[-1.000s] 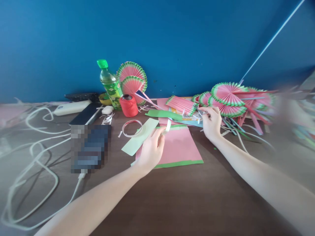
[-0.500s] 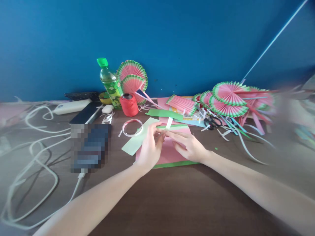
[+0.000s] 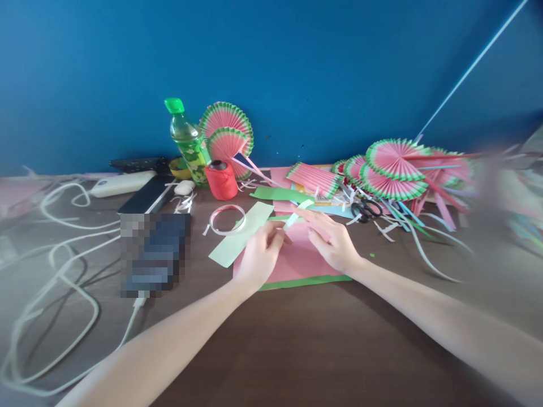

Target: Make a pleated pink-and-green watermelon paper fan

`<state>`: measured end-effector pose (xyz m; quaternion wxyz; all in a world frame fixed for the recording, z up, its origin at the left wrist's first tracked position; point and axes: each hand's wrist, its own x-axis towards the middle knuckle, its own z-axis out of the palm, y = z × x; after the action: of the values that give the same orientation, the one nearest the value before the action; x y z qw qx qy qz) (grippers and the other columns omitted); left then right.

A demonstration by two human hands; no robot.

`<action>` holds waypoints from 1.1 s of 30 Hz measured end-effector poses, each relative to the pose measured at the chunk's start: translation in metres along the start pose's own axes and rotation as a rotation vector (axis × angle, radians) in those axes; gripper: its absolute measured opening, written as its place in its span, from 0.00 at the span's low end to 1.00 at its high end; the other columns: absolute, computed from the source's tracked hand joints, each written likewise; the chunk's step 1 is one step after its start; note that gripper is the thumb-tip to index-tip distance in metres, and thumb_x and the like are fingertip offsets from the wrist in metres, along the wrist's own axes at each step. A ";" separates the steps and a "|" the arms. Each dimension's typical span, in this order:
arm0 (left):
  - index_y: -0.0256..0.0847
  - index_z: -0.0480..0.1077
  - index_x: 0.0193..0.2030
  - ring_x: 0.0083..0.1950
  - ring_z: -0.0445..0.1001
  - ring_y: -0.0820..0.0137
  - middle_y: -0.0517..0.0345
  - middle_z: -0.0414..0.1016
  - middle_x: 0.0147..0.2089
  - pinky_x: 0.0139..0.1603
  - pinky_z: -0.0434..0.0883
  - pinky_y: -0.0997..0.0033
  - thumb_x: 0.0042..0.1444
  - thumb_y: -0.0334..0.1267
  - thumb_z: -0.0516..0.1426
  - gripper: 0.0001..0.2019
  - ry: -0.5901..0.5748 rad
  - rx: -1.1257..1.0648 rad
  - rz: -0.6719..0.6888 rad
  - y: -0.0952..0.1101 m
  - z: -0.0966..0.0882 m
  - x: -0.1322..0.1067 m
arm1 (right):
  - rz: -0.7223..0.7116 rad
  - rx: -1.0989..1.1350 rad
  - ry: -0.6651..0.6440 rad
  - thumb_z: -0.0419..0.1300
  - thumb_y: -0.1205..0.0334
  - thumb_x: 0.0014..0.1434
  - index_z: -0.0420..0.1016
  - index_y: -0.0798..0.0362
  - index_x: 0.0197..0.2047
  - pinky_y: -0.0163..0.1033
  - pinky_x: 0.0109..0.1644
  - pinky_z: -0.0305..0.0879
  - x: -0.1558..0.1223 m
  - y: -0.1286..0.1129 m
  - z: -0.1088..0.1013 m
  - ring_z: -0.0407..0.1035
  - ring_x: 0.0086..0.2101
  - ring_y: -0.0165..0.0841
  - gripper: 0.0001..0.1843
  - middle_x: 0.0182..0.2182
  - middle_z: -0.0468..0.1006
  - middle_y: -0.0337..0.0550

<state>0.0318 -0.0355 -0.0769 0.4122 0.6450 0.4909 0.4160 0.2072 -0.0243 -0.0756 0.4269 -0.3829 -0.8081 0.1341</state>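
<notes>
A pink sheet of paper (image 3: 292, 263) with green strips along its near and far edges lies before me on the brown table. Over its left part, my left hand (image 3: 262, 251) is closed in a pinch on a short pale strip (image 3: 297, 216); whether it is paper or tape I cannot tell. The strip slants up to the right from those fingers. My right hand (image 3: 335, 240) is open above the sheet's right side, fingers stretched toward the strip, thumb apart; contact is unclear. Left of the sheet lie a pale green paper strip (image 3: 241, 236) and a tape roll (image 3: 227, 219).
Behind the sheet are a green strip (image 3: 282, 195), a pleated pink paper (image 3: 314, 178) and black scissors (image 3: 366, 210). Folded paper fans (image 3: 396, 164) pile up right. A red thread spool (image 3: 221, 180) and green-capped bottle (image 3: 186, 138) stand back left. White cables (image 3: 80, 285) and a phone (image 3: 156, 254) lie left.
My right hand has drawn back to the right, away from my left fingers. The pale strip has tilted from nearly upright to slanting right, and my left hand sits slightly lower.
</notes>
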 end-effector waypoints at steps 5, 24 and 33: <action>0.40 0.67 0.37 0.37 0.73 0.69 0.56 0.77 0.33 0.42 0.67 0.68 0.57 0.39 0.50 0.07 -0.014 -0.027 -0.046 0.003 0.000 0.000 | 0.005 0.015 0.011 0.46 0.73 0.57 0.61 0.42 0.59 0.47 0.58 0.61 0.001 0.000 0.000 0.62 0.55 0.34 0.29 0.54 0.69 0.37; 0.39 0.68 0.31 0.29 0.74 0.72 0.58 0.76 0.29 0.36 0.70 0.69 0.57 0.40 0.50 0.10 -0.118 -0.063 -0.065 0.003 0.001 0.000 | 0.152 0.206 0.182 0.51 0.62 0.61 0.65 0.48 0.52 0.41 0.47 0.68 0.001 0.007 0.004 0.70 0.41 0.33 0.16 0.44 0.74 0.44; 0.40 0.68 0.29 0.30 0.76 0.70 0.59 0.77 0.27 0.37 0.71 0.70 0.57 0.41 0.50 0.11 -0.185 -0.024 -0.089 0.004 0.001 -0.001 | 0.209 0.272 0.202 0.58 0.61 0.55 0.66 0.50 0.43 0.36 0.34 0.65 0.003 0.004 0.004 0.69 0.28 0.29 0.11 0.26 0.72 0.35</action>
<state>0.0335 -0.0368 -0.0738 0.4815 0.6532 0.4737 0.3422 0.2048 -0.0192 -0.0787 0.5372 -0.4151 -0.6916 0.2465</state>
